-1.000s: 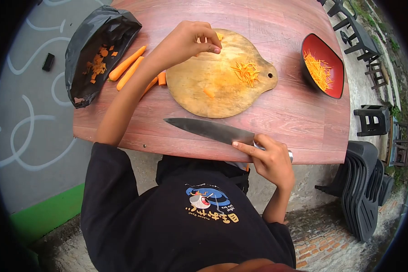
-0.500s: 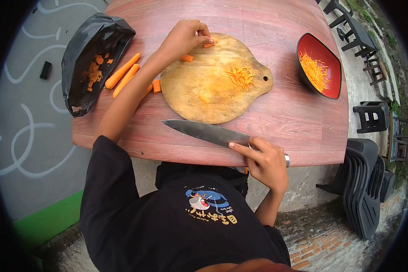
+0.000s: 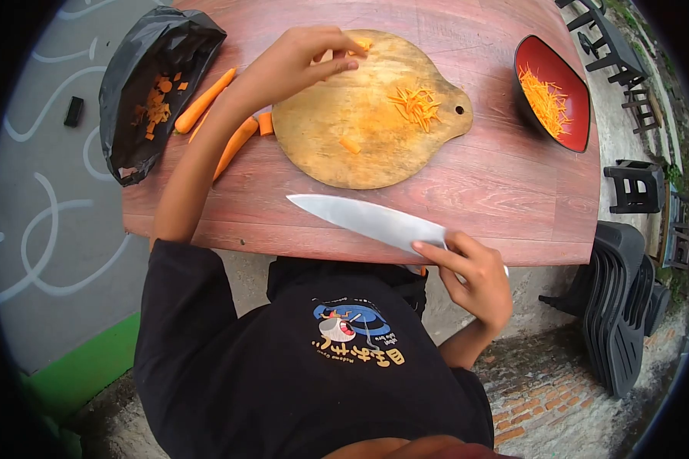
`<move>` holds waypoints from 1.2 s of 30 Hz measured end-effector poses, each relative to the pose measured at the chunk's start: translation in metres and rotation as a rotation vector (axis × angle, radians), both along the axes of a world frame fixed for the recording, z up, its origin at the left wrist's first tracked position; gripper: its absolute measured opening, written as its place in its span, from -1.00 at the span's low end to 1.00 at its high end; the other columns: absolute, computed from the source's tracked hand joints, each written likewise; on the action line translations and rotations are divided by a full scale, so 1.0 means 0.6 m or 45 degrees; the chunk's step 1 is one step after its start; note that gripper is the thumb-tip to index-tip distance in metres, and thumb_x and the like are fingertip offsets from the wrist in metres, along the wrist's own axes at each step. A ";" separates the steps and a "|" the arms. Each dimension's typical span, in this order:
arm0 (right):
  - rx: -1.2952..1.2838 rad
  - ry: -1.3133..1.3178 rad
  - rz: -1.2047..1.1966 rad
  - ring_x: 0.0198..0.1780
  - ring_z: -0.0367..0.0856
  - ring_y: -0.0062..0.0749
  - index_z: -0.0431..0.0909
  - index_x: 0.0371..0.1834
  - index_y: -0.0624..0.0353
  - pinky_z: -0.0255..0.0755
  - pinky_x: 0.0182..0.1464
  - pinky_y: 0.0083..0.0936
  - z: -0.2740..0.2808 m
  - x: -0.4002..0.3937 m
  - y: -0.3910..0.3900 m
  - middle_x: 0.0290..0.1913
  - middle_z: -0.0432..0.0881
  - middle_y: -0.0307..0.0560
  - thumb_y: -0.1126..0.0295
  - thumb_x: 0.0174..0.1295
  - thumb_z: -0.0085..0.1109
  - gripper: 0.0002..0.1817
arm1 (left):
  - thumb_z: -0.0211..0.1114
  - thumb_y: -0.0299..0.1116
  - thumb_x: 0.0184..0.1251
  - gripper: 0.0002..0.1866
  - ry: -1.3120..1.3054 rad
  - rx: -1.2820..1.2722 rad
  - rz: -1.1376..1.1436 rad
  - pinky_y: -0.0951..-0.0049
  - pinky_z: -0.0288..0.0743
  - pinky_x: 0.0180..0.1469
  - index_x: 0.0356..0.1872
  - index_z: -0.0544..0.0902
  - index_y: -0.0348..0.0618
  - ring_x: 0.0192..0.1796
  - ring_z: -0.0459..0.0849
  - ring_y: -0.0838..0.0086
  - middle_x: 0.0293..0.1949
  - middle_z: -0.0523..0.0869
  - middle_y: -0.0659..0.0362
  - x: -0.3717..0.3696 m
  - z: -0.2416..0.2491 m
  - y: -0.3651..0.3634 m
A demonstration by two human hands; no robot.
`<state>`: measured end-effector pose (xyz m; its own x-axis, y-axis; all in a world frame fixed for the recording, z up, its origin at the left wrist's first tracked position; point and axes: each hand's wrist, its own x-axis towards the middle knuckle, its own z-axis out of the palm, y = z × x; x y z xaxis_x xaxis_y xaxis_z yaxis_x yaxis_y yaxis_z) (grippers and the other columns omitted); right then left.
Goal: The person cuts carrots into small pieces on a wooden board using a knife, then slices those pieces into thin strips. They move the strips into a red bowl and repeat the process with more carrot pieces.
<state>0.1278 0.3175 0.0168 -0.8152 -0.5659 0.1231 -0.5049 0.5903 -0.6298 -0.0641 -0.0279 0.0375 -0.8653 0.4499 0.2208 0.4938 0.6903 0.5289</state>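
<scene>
My left hand is over the far left part of the round wooden cutting board, thumb and fingers apart. Just beyond its fingertips lies a carrot piece. At the table's near edge my right hand grips a large kitchen knife by its handle, the blade pointing left below the board. A heap of carrot strips sits on the board's right side. A small carrot piece rests lower on the board. Left of the board is a carrot stub.
Whole carrots lie partly behind my left forearm. A black plastic bag with carrot scraps stands at the table's left. On the right is a red and black bowl with shredded carrot. Stacked dark chairs stand beyond the table.
My left hand's fingers have parted from the carrot piece, which now lies at the board's far edge. The knife has shifted slightly right, its blade tilted and brighter.
</scene>
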 end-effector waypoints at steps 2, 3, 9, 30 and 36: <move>-0.058 -0.104 -0.038 -0.42 0.59 -0.28 0.79 0.16 -0.16 0.43 -0.43 -0.40 0.031 0.034 0.064 -0.29 0.57 -0.09 0.71 -0.07 0.30 -0.33 | 0.41 -0.26 0.40 -0.73 0.037 -0.048 -0.226 0.24 0.54 -0.02 0.04 0.77 -0.11 -0.20 0.65 0.28 -0.27 0.72 0.15 0.040 0.001 -0.018; -0.059 -0.136 -0.081 -0.43 0.58 -0.32 0.80 0.13 -0.09 0.41 -0.43 -0.45 0.049 0.053 0.094 -0.28 0.58 -0.07 0.75 -0.08 0.29 -0.34 | 0.41 -0.26 0.40 -0.73 0.028 -0.048 -0.226 0.24 0.54 -0.02 0.04 0.77 -0.11 -0.20 0.65 0.28 -0.27 0.72 0.15 0.059 -0.002 -0.021; -0.232 0.001 -0.516 -0.34 0.52 -0.47 0.68 0.18 0.19 0.36 -0.31 -0.59 0.064 0.113 0.162 -0.22 0.61 0.00 0.80 0.08 0.33 -0.46 | 0.44 -0.29 0.35 -0.79 -0.024 -0.065 -0.267 0.28 0.53 -0.02 -0.14 0.73 -0.19 -0.09 0.63 0.25 -0.24 0.63 0.13 0.129 -0.045 0.007; -2.117 -0.774 0.079 -0.52 0.35 -0.51 0.18 0.63 -0.52 0.36 -0.60 -0.65 -0.141 0.016 0.036 -0.18 0.45 0.04 0.60 0.39 0.17 -0.15 | 0.38 -0.41 0.17 -0.83 0.010 -0.344 -0.340 0.27 0.52 -0.04 -0.34 0.53 -0.18 -0.13 0.55 0.20 -0.31 0.54 0.11 0.161 -0.034 0.028; -2.188 -0.899 -0.063 -0.52 0.36 -0.52 0.24 0.59 -0.47 0.35 -0.60 -0.64 -0.135 0.009 0.034 -0.19 0.45 0.03 0.58 0.40 0.16 -0.22 | 0.33 -0.44 0.20 -0.87 -0.237 -0.285 -0.429 0.26 0.56 -0.09 -0.28 0.57 -0.18 -0.13 0.60 0.25 -0.35 0.59 0.12 0.138 -0.003 0.038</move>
